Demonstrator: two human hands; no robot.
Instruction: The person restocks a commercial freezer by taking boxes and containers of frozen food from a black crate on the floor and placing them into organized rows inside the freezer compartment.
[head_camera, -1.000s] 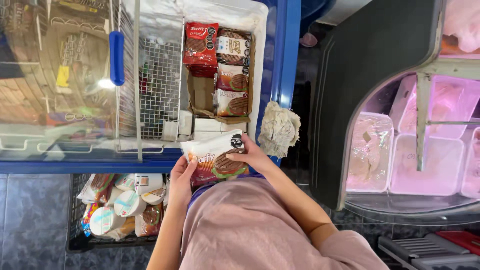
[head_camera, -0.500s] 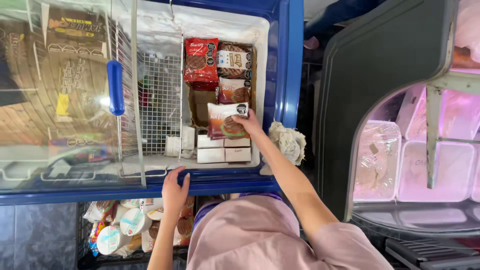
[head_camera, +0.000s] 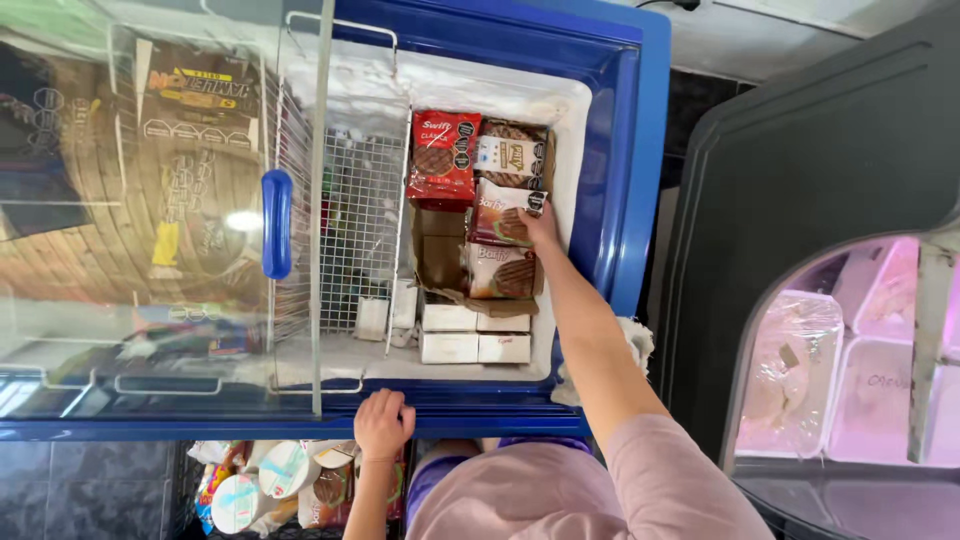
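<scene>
My right hand (head_camera: 541, 229) reaches deep into the open blue chest freezer (head_camera: 625, 200) and grips a white and red burger package (head_camera: 502, 212), setting it among other packs. A second similar burger package (head_camera: 500, 272) lies just below it. A red burger package (head_camera: 442, 158) and a brown and white one (head_camera: 512, 152) lie above. My left hand (head_camera: 383, 424) rests on the freezer's blue front rim, holding nothing. White boxes (head_camera: 474, 334) sit at the freezer's near end.
A white wire basket (head_camera: 355, 230) hangs left of the packs. The glass sliding lid (head_camera: 150, 220) with a blue handle (head_camera: 276, 224) covers the left half. A crate of frozen goods (head_camera: 270, 485) sits below. A crumpled cloth (head_camera: 637, 340) lies on the rim. Another freezer (head_camera: 850, 380) stands right.
My right hand carried the burger package from near my body up into the freezer and further in. My left hand let go of the package and moved onto the front rim.
</scene>
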